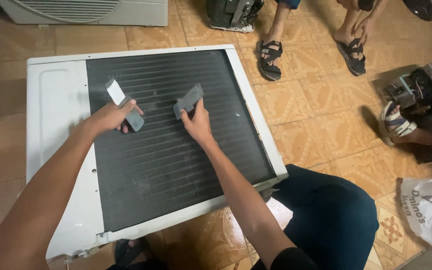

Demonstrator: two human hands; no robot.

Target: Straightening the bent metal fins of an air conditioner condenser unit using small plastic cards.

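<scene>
Left hand [112,116] gripping grey strip [124,105], right hand [197,121] pinching grey pad [188,100], both pressed on finned coil [176,165] mid-panel of white unit [56,100]; streaks remaining, apparently barely begun.

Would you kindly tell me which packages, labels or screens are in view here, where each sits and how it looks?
Plastic bag: on the tiled floor at the lower right, crumpled, white with dark printing.
Strip in the left hand: grey, with a white label-like end, over the dark finned panel.
No screens.
</scene>
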